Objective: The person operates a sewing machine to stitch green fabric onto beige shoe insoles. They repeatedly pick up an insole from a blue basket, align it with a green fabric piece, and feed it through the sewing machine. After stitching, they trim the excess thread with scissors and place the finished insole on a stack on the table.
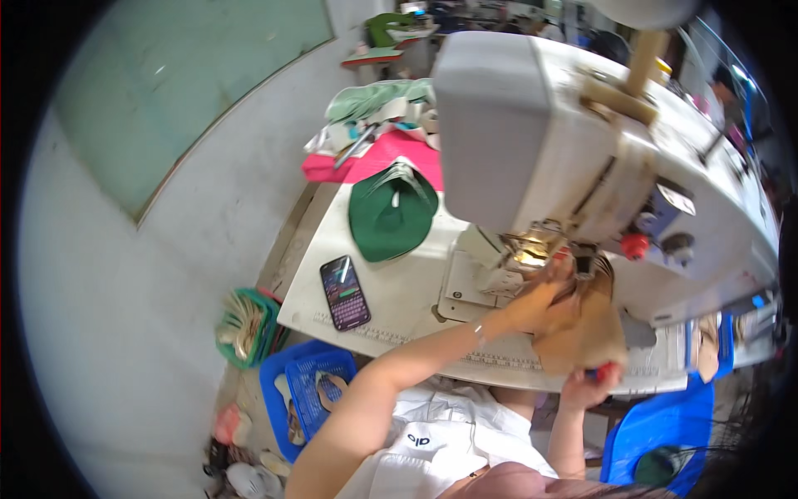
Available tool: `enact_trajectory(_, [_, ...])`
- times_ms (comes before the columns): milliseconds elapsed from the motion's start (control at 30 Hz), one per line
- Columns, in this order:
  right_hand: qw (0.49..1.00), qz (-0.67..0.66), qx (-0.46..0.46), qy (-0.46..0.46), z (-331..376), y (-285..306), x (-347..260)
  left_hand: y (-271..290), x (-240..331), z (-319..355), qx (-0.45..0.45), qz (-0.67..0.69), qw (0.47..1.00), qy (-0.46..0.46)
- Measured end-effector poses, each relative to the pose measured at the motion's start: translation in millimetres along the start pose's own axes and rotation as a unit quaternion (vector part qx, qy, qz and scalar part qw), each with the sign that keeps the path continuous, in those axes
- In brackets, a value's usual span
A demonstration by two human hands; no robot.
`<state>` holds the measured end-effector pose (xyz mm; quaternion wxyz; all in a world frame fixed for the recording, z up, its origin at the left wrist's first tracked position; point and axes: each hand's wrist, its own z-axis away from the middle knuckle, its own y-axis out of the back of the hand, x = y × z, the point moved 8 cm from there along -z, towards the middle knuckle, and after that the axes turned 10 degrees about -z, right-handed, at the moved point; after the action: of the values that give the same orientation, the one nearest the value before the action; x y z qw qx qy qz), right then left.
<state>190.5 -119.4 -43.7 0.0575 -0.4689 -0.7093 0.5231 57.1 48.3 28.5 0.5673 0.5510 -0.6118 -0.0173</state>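
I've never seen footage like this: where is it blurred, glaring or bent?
All in the head view: corners are black, and the white table bows along its front edge; a yellowish glow shines low on the sewing machine; glare spots the greenish panel; the right hand and brown piece look smeared, the phone crisper.

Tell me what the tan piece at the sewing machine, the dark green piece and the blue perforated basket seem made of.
Tan piece: perhaps leather or synthetic leather, matte; it looks pliable, but blur hides any grain.
Dark green piece: fabric or thin synthetic, dull and smooth; no weave shows.
Blue perforated basket: most likely plastic, evenly coloured, with regular holes.
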Motion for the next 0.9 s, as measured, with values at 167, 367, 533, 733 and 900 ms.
enact_trajectory(167, [0.958,0.123,0.251,0.06,10,-79,-36,125,-33,110,-0.028,-0.101,0.994,-0.01])
enact_trajectory(367, [0.979,0.188,0.075,-0.037,1,-85,-23,261,-187,169,0.064,-0.307,0.936,0.161])
enact_trajectory(533, [0.987,0.115,0.034,-0.105,-7,-140,4,293,-204,153,0.111,0.026,0.965,0.236])
enact_trajectory(733, [0.982,0.099,-0.004,-0.162,-4,-169,17,312,-241,144,0.144,0.063,0.932,0.327])
enact_trajectory(900, [0.978,0.074,0.0,-0.193,2,-168,24,332,-121,126,0.395,-0.101,0.904,0.127])
